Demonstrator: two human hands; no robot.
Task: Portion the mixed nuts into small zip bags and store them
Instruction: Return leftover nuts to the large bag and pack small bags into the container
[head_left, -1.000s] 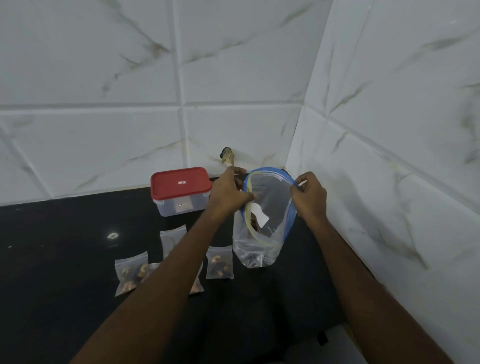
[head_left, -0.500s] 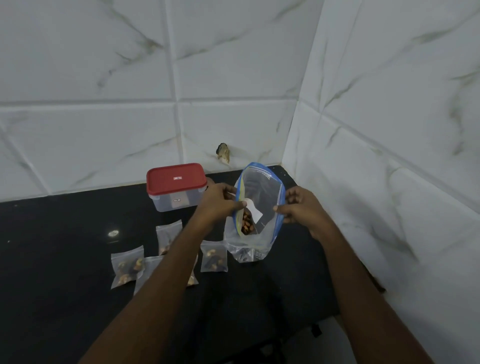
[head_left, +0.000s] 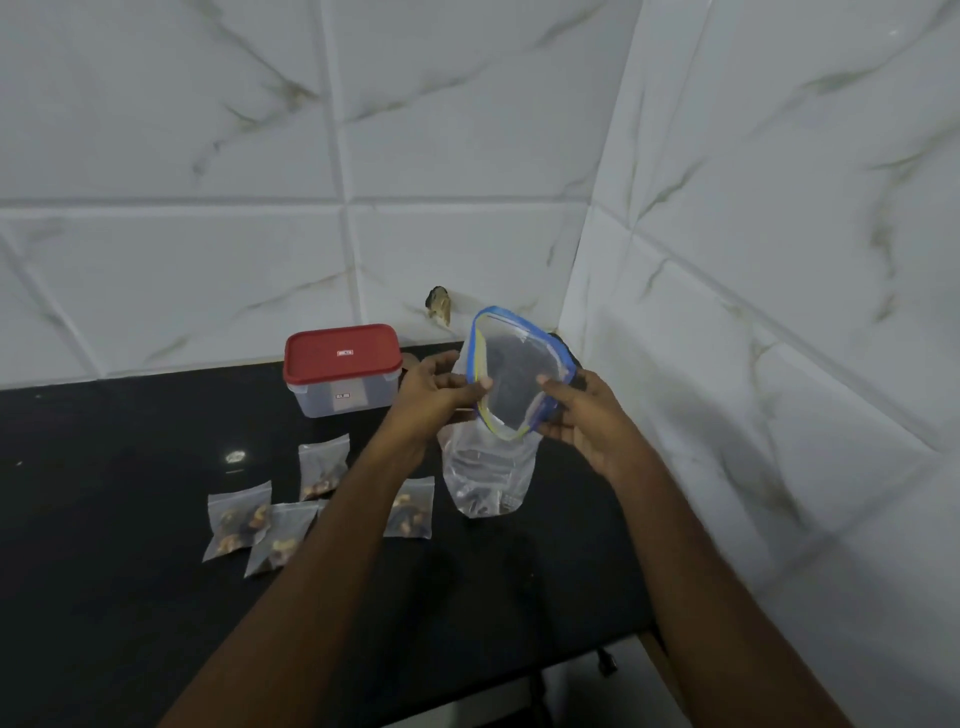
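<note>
Head view: bag held open on the desk

Holding a clear zip bag upright near the far right corner of the black desk, bottom seemingly resting on the top. Pinching the left side of its blue-and-yellow rim with the left hand, thumb on the near edge, fingers curled behind. Pinching the right side of the rim with the right hand, thumb on top, fingers folded beneath. Stretched wide between the two, mouth tilted toward the camera. Hard to tell what lies at the bottom: a few dark shapes through the plastic, too dim to name.

Left of the bag, four small bags flat on the desk, each with nuts inside. One farthest back, one just beside the bag's base and partly behind the left forearm, two nearer and further left, touching at their edges.

Behind them, a clear box with a red lid on, standing close to the tiled wall, just left of the left hand. On the wall behind the bag, a small brownish lump, too blurred to identify. Left of the small bags, a pale glint on the desk.
</note>
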